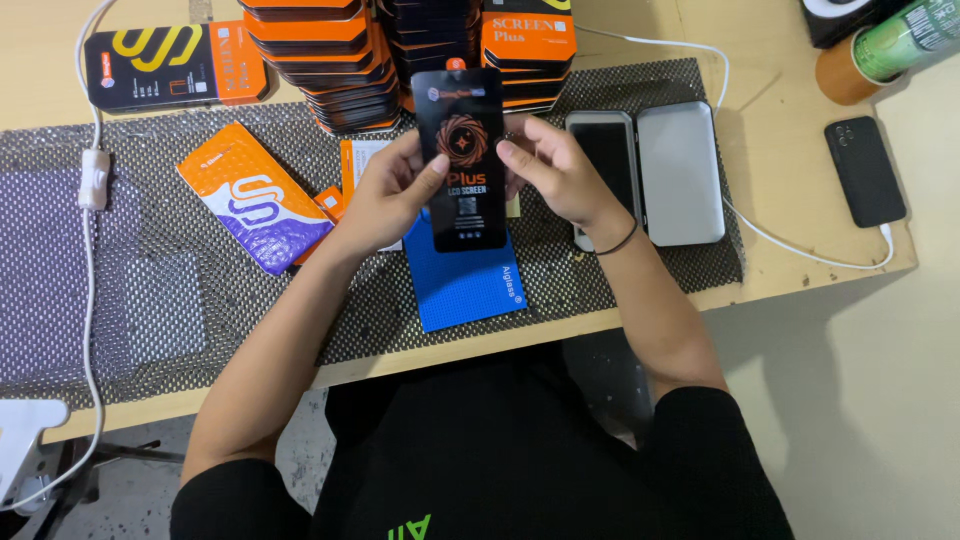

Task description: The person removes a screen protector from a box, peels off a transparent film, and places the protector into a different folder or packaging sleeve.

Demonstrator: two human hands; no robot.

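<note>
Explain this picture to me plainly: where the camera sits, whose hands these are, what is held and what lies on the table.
The camera sits on a person's head and looks down, so both hands are that person's own. The left hand and right hand together hold a flat black package upright above the table. Under it lies a blue cloth on a dark mesh mat. To the left lies an orange, white and purple pouch; behind stand stacks of orange and black boxes. To the right are a phone, a grey plate and another black phone on a cable.

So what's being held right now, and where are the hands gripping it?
A flat black rectangular package with orange print, upright above the mat: left hand on its left edge, right hand on its right edge.
</note>
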